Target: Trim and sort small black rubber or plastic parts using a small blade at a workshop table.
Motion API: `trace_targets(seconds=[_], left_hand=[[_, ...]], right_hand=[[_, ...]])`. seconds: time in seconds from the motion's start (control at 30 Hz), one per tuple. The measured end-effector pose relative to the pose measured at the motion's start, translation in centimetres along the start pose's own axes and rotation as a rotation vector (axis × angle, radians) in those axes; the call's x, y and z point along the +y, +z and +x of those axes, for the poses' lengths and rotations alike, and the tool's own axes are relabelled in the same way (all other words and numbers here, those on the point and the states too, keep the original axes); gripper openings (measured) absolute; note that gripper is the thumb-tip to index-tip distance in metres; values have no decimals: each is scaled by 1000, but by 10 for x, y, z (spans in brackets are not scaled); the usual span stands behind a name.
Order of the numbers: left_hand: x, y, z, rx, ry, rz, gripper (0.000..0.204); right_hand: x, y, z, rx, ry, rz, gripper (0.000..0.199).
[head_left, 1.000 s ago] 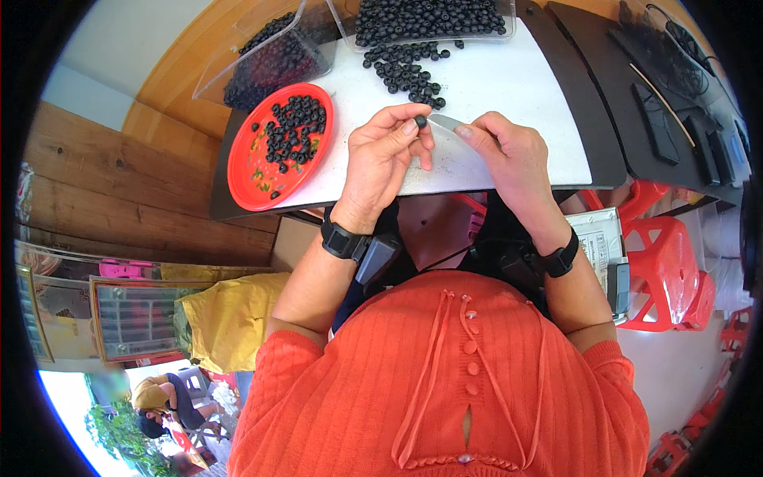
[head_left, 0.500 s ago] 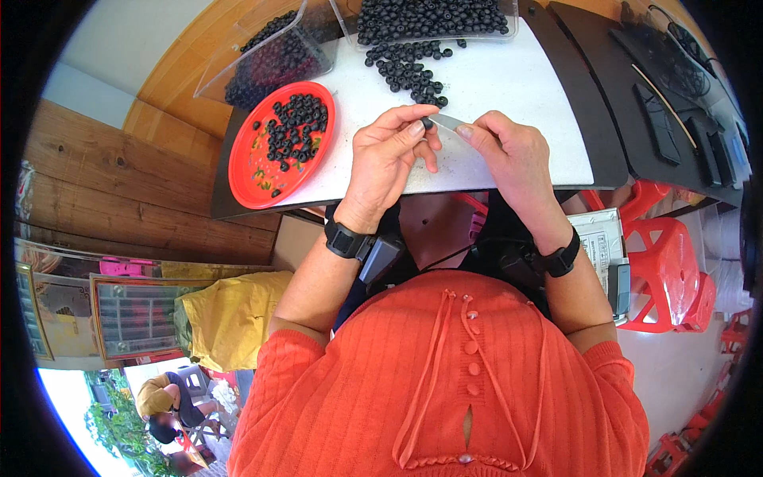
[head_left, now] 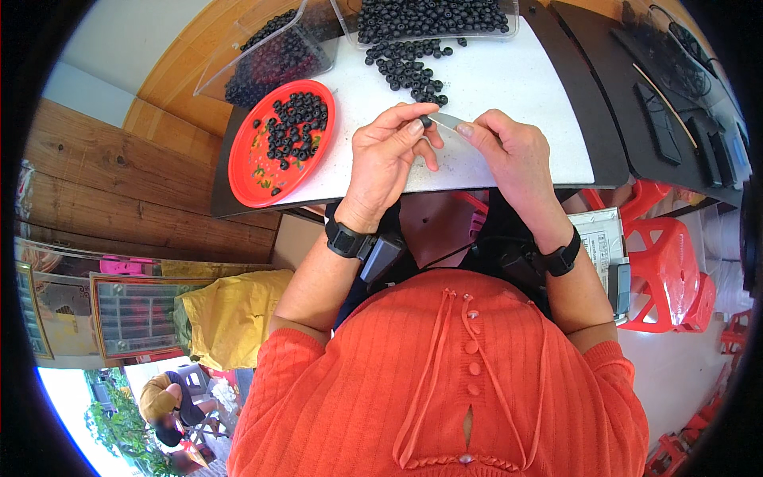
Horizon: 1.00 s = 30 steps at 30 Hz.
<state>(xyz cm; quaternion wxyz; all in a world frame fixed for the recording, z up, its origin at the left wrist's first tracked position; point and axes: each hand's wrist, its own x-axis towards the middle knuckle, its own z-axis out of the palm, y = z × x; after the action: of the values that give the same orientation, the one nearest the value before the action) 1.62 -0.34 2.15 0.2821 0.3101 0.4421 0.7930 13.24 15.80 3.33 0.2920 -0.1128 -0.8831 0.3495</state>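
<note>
Between the thumb and index finger of my left hand (head_left: 380, 159) is a small round black bead (head_left: 427, 122). My right hand (head_left: 515, 159) grips a small knife, and its blade (head_left: 447, 120) meets the bead's right side. Both hands are over the near part of a white board (head_left: 524, 87). Just beyond them lies a loose cluster of black beads (head_left: 405, 71), some showing holes. To the left, a red plate (head_left: 261, 191) with a leafy pattern carries more beads (head_left: 298, 131). The knife's handle is hidden inside my right hand.
Two clear plastic boxes full of black beads stand at the back, one at the left (head_left: 278, 63) and one in the middle (head_left: 433, 22). A dark table (head_left: 588, 87) with a phone-like slab (head_left: 656, 123) and a thin stick is at right. Red stools (head_left: 664, 270) stand below it.
Both hands keep nearly the same place and hold. The blade has shifted slightly against the bead. A person in the background at lower left has moved a little.
</note>
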Motion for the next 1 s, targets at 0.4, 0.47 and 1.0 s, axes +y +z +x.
trace_targets(seconds=[0.4, 0.47, 1.0], left_hand=[[-1, 1, -1, 3, 44, 41, 29], [-1, 2, -1, -3, 41, 38, 28], [-2, 0, 0, -22, -2, 18, 28]], right_hand=[[0, 0, 0, -5, -10, 1, 29], [-1, -1, 0, -1, -25, -1, 29], [3, 2, -1, 7, -12, 93, 29]])
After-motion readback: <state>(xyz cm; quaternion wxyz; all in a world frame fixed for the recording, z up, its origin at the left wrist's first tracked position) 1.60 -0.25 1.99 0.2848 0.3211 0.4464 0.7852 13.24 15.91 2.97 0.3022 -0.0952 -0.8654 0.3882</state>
